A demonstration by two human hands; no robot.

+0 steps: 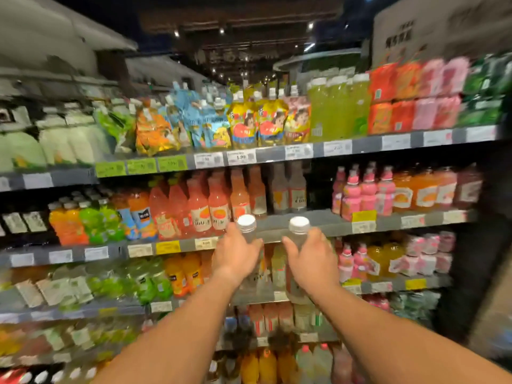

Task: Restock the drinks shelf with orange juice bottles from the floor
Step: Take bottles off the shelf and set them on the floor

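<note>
My left hand (237,254) grips one white-capped bottle (246,228) upright; my right hand (311,259) grips a second bottle (298,231). Both are raised before the shelf (327,221), fingers closed around each.

Both bare forearms reach forward and up, side by side. The left hand (235,252) and right hand (311,256) are each wrapped around a bottle neck, knuckles facing the camera.

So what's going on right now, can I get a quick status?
Left hand and right hand each grip a white-capped bottle, left bottle, right bottle. Both raised at the middle shelf. Open gap straight ahead, nothing blocking.
</note>
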